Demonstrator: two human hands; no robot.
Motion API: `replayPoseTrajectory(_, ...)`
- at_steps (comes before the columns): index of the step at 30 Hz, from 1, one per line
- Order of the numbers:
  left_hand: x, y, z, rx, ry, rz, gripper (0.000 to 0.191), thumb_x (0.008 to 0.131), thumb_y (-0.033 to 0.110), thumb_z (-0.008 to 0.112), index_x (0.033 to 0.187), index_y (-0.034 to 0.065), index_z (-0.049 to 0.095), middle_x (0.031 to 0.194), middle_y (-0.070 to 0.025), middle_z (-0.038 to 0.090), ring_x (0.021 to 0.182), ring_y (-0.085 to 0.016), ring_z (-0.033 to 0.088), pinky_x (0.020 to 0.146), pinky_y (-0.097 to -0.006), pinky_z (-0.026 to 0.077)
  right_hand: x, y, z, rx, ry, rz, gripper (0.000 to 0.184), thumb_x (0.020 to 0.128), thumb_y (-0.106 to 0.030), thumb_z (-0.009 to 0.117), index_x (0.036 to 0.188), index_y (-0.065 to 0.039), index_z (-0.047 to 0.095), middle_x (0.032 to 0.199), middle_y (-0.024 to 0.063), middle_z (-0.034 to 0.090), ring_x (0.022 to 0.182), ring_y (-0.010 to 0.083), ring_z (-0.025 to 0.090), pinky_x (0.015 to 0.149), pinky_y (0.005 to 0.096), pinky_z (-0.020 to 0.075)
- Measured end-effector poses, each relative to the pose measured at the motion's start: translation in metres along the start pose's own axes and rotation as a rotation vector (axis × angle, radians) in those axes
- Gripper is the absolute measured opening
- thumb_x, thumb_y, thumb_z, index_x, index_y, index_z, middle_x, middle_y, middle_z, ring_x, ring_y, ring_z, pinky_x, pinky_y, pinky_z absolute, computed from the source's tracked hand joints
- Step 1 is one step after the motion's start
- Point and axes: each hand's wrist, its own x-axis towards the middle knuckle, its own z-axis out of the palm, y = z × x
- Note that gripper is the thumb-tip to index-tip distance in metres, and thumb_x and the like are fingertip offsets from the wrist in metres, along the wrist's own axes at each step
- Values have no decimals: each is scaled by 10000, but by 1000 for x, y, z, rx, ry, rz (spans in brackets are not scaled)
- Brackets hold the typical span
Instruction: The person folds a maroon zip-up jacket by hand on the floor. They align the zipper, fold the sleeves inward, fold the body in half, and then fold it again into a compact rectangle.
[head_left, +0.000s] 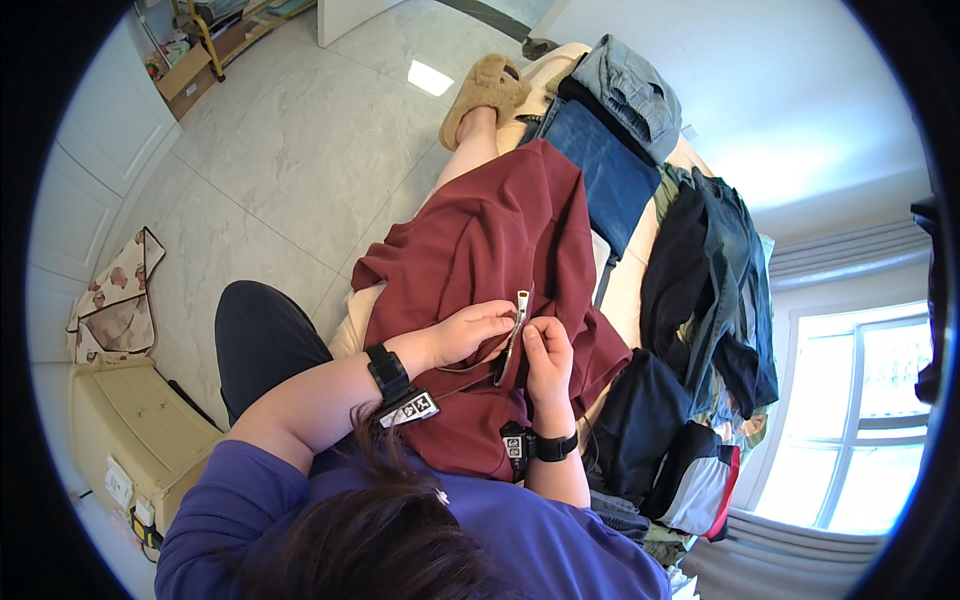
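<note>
A maroon zip-up garment (480, 247) lies spread over my lap. Its metal zipper (517, 322) is joined for a short length, with the silver slider near the upper end. My left hand (476, 330) pinches the fabric edge left of the zipper teeth, fingertips close below the slider. On the other side, my right hand (549, 356) grips the opposite zipper edge between thumb and bent fingers. Both wrists wear black straps with small printed marker tags. The garment's lower part is bunched against my purple top.
Folded blue jeans (600, 172) and light grey-blue denim (634, 90) lie on the bed beyond the garment. Dark trousers (675, 277) and other clothes are heaped at the right. A beige storage box (150, 420) stands at the lower left, near a patterned fabric item (116, 307).
</note>
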Motion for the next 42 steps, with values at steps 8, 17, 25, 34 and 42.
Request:
replayPoseTrajectory(8,9,18,2,133,98,29,182,1016,172,425,935,34,511,641,-44,539,537,-140,540,557,-259,455,-3,8,-7,198,13,146,70,967,-85,530,917,-43,554,826,-46,528,762,36,442,698,184,391)
replayPoseTrajectory(17,41,143,6,409,194,421,224,1018,236,467,1023,33,562,796,-84,673,744,-145,662,672,-245,519,-14,0,-11,265,-79,205,50,929,-45,578,978,-30,576,862,-33,584,760,28,515,693,176,417)
replayPoseTrajectory(25,41,180,5,437,277,541,211,1007,213,500,1047,26,589,874,-75,687,821,-162,666,767,-287,522,-20,-28,-5,-226,-167,158,313,840,-164,718,1111,-57,602,805,41,641,697,138,614,649,264,495)
replayPoseTrajectory(34,71,154,-34,1229,892,620,810,875,323,630,1463,-54,219,1447,-311,330,1343,-414,344,1115,-435,292,1,-5,18,-666,5,-118,163,863,-206,645,852,-44,639,712,150,627,673,302,629,623,380,490)
replayPoseTrajectory(42,-5,40,6,1148,471,427,272,782,121,727,916,47,502,860,-119,482,724,-283,525,673,-359,471,-6,22,7,-17,121,237,196,936,-179,610,821,-21,593,668,-10,544,629,61,472,558,251,406)
